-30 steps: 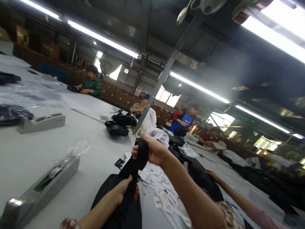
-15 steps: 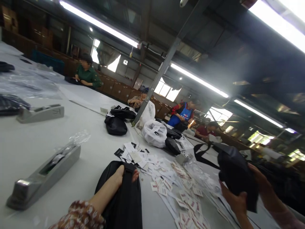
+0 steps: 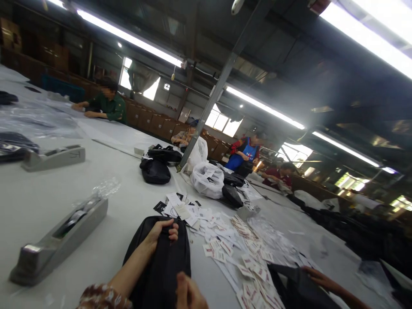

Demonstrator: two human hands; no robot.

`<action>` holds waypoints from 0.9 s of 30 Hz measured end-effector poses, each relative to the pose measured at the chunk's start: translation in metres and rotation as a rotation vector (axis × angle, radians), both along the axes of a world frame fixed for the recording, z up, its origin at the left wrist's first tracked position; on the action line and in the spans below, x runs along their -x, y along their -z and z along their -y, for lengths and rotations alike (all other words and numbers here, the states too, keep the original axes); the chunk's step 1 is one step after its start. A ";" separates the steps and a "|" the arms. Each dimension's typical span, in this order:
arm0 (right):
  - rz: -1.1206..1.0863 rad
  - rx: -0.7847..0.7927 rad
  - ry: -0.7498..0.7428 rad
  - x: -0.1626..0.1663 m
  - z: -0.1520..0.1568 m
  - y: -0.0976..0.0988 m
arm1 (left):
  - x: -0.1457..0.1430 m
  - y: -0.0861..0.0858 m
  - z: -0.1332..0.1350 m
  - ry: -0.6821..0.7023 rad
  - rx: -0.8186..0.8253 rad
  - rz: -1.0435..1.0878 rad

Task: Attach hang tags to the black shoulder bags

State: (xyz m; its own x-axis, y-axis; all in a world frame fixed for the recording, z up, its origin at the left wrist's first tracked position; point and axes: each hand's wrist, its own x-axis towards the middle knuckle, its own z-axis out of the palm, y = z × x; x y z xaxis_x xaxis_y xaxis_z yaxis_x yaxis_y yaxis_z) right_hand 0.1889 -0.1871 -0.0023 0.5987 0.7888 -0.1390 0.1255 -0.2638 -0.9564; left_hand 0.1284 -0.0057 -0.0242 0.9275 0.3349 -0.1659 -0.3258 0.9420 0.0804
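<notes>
L hand (image 3: 163,234) clamped on blk bag (image 3: 162,270); R hand (image 3: 190,292) (blurry) at its 5 o'clock, grip unclear; tape dispenser (image 3: 69,244) 9 o'clock, hang tags (image 3: 183,211) 1.

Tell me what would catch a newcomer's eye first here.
Probably the rounded black bag at bottom centre, held near its top by the left hand, with the right hand by its lower right side. Next come the long grey tape dispenser at lower left and scattered white paper labels, some red-printed, right of the bag.
</notes>
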 end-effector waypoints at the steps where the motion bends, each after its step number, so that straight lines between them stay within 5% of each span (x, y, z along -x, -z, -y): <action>1: -0.005 0.011 0.014 0.001 -0.013 0.004 | 0.000 0.001 0.001 -0.009 -0.017 -0.006; 6: -0.241 0.051 -0.123 0.013 -0.060 0.018 | 0.004 0.003 0.004 -0.055 -0.121 -0.092; 11: -0.436 -0.046 -0.125 0.021 -0.065 0.023 | 0.019 0.000 0.008 -0.110 -0.219 -0.218; 18: -0.580 -0.278 0.045 0.034 -0.076 0.041 | 0.074 0.001 0.058 -0.331 -0.916 -0.875; 23: -0.344 -0.253 -0.005 0.042 -0.078 0.038 | 0.081 0.012 0.078 -0.430 -0.974 -1.047; 27: 0.208 -0.115 0.028 0.007 -0.050 0.019 | 0.077 0.023 0.086 -0.360 -1.002 -1.017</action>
